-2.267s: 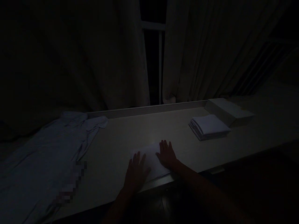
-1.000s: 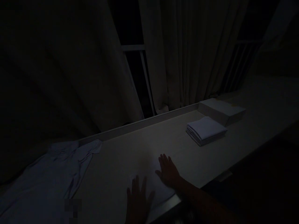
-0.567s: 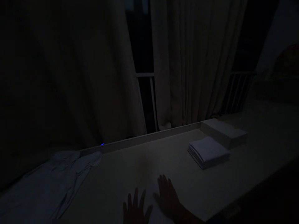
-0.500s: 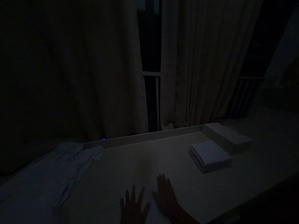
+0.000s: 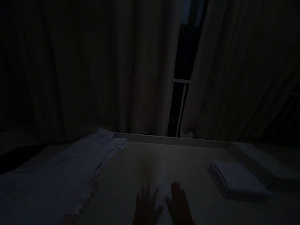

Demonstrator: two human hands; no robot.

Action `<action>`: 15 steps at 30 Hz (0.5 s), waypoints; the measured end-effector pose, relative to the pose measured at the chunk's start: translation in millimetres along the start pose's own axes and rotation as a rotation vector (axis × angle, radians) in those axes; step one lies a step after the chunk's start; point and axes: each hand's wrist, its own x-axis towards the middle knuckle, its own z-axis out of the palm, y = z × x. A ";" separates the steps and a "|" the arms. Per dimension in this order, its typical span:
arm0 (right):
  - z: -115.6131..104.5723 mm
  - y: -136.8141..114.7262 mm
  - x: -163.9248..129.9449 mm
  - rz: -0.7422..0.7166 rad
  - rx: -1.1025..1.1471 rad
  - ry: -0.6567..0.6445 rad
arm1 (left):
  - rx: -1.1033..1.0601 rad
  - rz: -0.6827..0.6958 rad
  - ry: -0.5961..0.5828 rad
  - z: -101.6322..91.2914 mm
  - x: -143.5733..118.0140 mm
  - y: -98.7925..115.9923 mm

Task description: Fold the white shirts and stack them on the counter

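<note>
At the bottom middle, my left hand (image 5: 147, 206) lies open with its fingers spread. Beside it my right hand (image 5: 180, 201) is stretched out too, thumb apart from the fingers. Between and partly under the hands shows a pale cloth (image 5: 164, 197), most of it hidden; its kind is too dark to tell. A stack of folded pale cloths (image 5: 241, 179) sits to the right. On the left a large light garment or sheet (image 5: 79, 159) is spread in loose folds.
The pale surface (image 5: 182, 159) has a low raised edge (image 5: 152, 138) at the back. A pale box-like block (image 5: 260, 159) stands behind the folded stack. Long curtains (image 5: 112, 68) hang beyond, with a railing (image 5: 181, 81) in their gap. The scene is very dark.
The view has swung to the left, so the curtain gap, stack and spread cloth appear further right. Both hands remain flat, close to the cloth between them.
</note>
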 end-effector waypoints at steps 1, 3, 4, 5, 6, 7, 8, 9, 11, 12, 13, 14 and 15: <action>-1.5 -0.5 0.9 0.010 0.004 -0.019 | -0.001 -0.008 -0.013 1.7 1.0 -0.6; -5.9 -1.4 3.5 0.033 0.011 -0.068 | -0.005 -0.022 -0.045 2.5 3.0 -0.9; -8.3 -1.7 4.9 0.044 0.013 -0.092 | -0.006 -0.027 -0.060 1.7 3.7 -1.0; -10.6 -2.0 6.2 0.050 0.016 -0.114 | -0.008 -0.030 -0.073 0.2 4.0 -1.0; -12.5 -2.3 7.1 0.057 0.018 -0.129 | -0.011 -0.028 -0.083 -1.8 3.9 -1.2; -14.0 -2.8 7.7 0.062 0.019 -0.139 | -0.014 -0.023 -0.090 -4.0 3.3 -1.5; -15.3 -3.3 7.8 0.069 0.020 -0.145 | -0.018 -0.017 -0.096 -6.2 2.5 -1.8; -16.4 -4.1 7.7 0.076 0.019 -0.150 | -0.020 -0.013 -0.099 -8.4 1.6 -2.1; -19.0 -6.0 7.0 0.089 0.012 -0.156 | -0.017 -0.011 -0.097 -12.0 0.1 -2.1; -20.9 -7.1 6.8 0.093 0.007 -0.158 | -0.012 -0.010 -0.090 -13.4 -0.2 -1.8; -23.5 -8.4 7.0 0.092 0.003 -0.160 | -0.007 -0.010 -0.082 -14.4 -0.1 -1.2; -26.7 -9.7 7.5 0.092 -0.001 -0.160 | -0.002 -0.009 -0.074 -15.2 0.4 -0.5; -30.4 -11.0 8.4 0.092 -0.002 -0.160 | 0.000 -0.006 -0.070 -15.7 1.1 0.1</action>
